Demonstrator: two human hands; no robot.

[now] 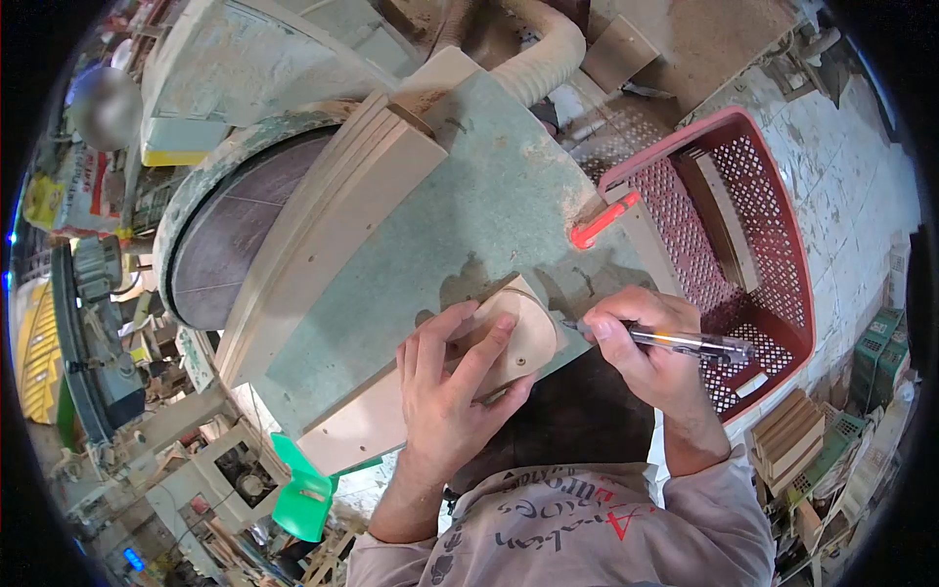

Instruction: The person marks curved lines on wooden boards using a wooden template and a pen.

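Observation:
My left hand (442, 386) is spread over a small rounded wooden piece (531, 338), gripping it between the thumb and fingers against a longer pale wooden board (352, 421). The piece has a curved end and a small hole. My right hand (650, 347) pinches a clear-barrelled pen (696, 344), its tip right beside the rounded end of the wood. Both wooden parts rest along the near edge of the dusty green worktable (489, 186).
Curved boards (337, 220) lie stacked beside a large sanding disc (249, 210) on the left. A red stick-like object (603, 221) sits near the table's right corner. Past it stands a red plastic basket (804, 293) holding wooden pieces. A ribbed hose (553, 59) runs behind; a green chair (301, 501) is below left.

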